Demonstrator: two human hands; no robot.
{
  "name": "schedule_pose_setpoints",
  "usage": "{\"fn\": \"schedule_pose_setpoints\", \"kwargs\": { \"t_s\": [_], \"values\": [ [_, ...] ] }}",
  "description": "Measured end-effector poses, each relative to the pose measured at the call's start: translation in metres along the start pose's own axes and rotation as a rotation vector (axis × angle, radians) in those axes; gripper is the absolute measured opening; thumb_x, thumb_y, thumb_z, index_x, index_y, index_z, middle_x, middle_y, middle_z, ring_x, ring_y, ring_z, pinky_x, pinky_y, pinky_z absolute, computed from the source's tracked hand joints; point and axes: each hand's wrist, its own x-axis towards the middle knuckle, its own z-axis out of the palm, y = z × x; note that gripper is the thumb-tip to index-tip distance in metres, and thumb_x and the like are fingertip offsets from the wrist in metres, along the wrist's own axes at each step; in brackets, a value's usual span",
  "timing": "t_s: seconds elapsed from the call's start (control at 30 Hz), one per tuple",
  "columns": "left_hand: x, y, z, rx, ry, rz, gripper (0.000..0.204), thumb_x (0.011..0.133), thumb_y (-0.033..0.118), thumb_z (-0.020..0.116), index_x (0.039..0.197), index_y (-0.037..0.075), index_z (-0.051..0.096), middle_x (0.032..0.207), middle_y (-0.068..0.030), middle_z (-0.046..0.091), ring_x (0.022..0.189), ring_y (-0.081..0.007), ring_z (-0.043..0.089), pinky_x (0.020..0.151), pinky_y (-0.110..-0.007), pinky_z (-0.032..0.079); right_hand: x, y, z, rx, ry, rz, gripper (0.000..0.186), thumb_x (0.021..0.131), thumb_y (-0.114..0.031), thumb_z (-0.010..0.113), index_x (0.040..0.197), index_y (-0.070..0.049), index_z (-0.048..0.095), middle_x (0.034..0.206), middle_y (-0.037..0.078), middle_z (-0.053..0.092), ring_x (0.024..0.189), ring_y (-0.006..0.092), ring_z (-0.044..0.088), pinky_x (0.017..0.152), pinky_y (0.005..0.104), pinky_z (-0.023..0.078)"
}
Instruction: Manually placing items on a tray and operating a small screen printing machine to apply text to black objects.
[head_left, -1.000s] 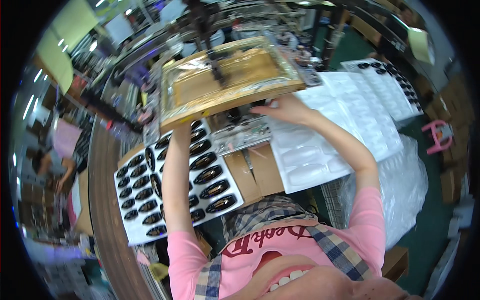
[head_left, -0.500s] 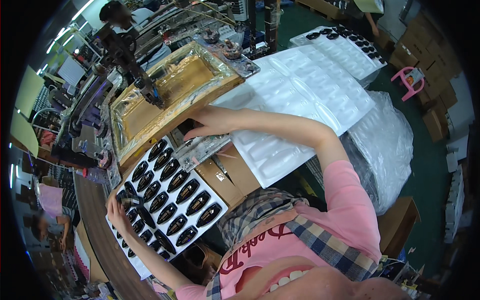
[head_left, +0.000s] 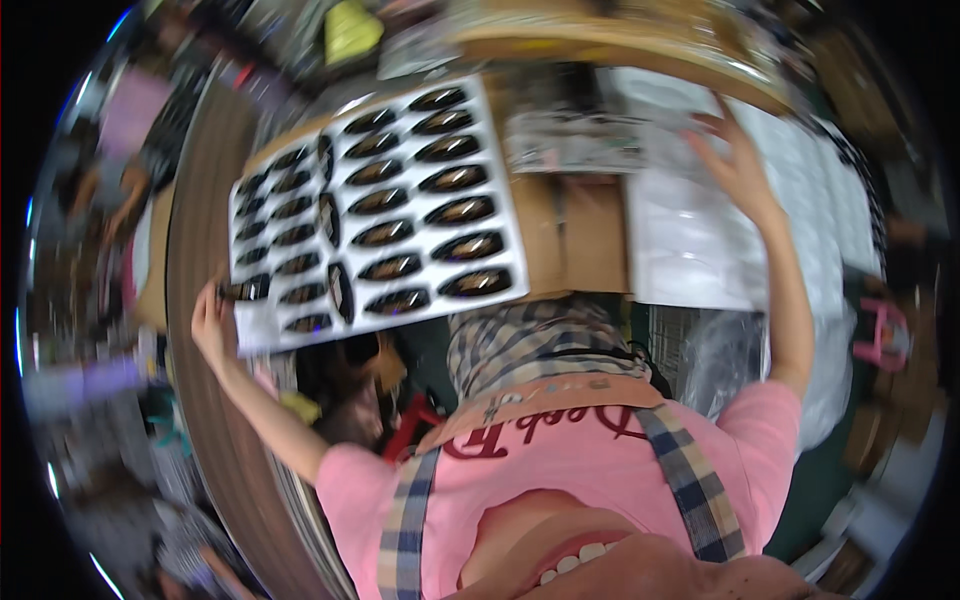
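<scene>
My left hand (head_left: 212,325) is at the lower left corner of a white moulded tray (head_left: 258,328), its fingers pinched on the end of a glossy black oval piece (head_left: 248,289). Rows of similar black pieces (head_left: 390,266) with pale gold printing fill the tray; a few lie crosswise between the rows. My right hand (head_left: 738,165) is raised on the far right, fingers apart and holding nothing I can see. Its fingertips come close to the lower edge of a wood-rimmed screen frame (head_left: 640,52), over white blank trays (head_left: 690,255). Motion blurs the far side; whether the fingers touch the frame I cannot tell.
Between the trays sit a stained metal fixture (head_left: 575,142) and brown cardboard (head_left: 595,240). A curved brown table edge (head_left: 205,240) runs down the left. Clear plastic wrapping (head_left: 715,355) hangs at the right, with a pink stool (head_left: 882,335) beyond. Other people are blurred at the left.
The view has swung round. My right hand has come out from under the screen frame with its fingers spread. My left hand has shifted with its black piece to the tray's near left corner.
</scene>
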Motion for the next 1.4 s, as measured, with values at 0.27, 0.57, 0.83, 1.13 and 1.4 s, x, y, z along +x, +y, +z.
{"fn": "schedule_pose_setpoints", "kwargs": {
  "t_s": [0.27, 0.57, 0.83, 1.13, 1.4],
  "values": [
    [-0.015, 0.001, -0.022, 0.08, 0.263, 0.024, 0.032, 0.079, 0.013, 0.062, 0.107, 0.001, 0.052, 0.089, -0.0081, 0.059, 0.075, -0.0135, 0.058, 0.067, -0.022, 0.046, -0.036, 0.046, -0.024, 0.004, -0.017, 0.138, 0.04, 0.087, -0.019, 0.049, 0.124, -0.006, 0.041, 0.121, 0.01, 0.048, 0.102, 0.0174, 0.052, 0.088, 0.0284, 0.038],
    [0.002, -0.07, -0.027, 0.435, 0.468, 0.089, 0.029, 0.075, 0.009, 0.064, 0.099, -0.002, 0.052, 0.07, -0.0088, 0.061, 0.061, -0.0112, 0.056, 0.055, -0.023, 0.045, -0.035, 0.049, -0.01, -0.042, -0.088, 0.155, 0.038, 0.089, -0.023, 0.045, 0.123, -0.007, 0.043, 0.117, 0.012, 0.05, 0.102, 0.0198, 0.053, 0.09, 0.0318, 0.037],
    [-0.006, -0.075, -0.032, 0.898, 0.435, -0.012, 0.016, 0.073, 0.019, 0.063, 0.082, 0.006, 0.067, 0.072, -0.0108, 0.064, 0.067, -0.0173, 0.061, 0.066, -0.028, 0.046, -0.055, 0.069, -0.012, 0.015, -0.049, 0.191, 0.036, 0.089, -0.023, 0.045, 0.121, -0.005, 0.046, 0.116, 0.012, 0.051, 0.101, 0.0197, 0.053, 0.089, 0.0308, 0.038],
    [-0.01, 0.025, 0.131, 0.605, 0.187, 0.51, 0.027, 0.081, 0.012, 0.055, 0.107, 0.005, 0.055, 0.079, -0.0093, 0.06, 0.07, -0.0143, 0.056, 0.065, -0.027, 0.045, -0.042, 0.027, -0.009, 0.074, 0.028, 0.106, 0.025, 0.086, -0.011, 0.048, 0.105, 0.002, 0.055, 0.101, 0.012, 0.06, 0.091, 0.0176, 0.058, 0.08, 0.026, 0.041],
    [-0.03, 0.099, 0.38, 0.343, -0.456, 0.773, 0.02, 0.08, 0.012, 0.056, 0.094, -0.002, 0.058, 0.083, -0.0135, 0.063, 0.076, -0.0175, 0.059, 0.069, -0.027, 0.044, -0.052, -0.02, -0.003, 0.227, 0.016, -0.078, 0.018, 0.08, -0.005, 0.052, 0.096, 0.003, 0.058, 0.092, 0.015, 0.062, 0.083, 0.0249, 0.061, 0.073, 0.0294, 0.046]
  ]
}}
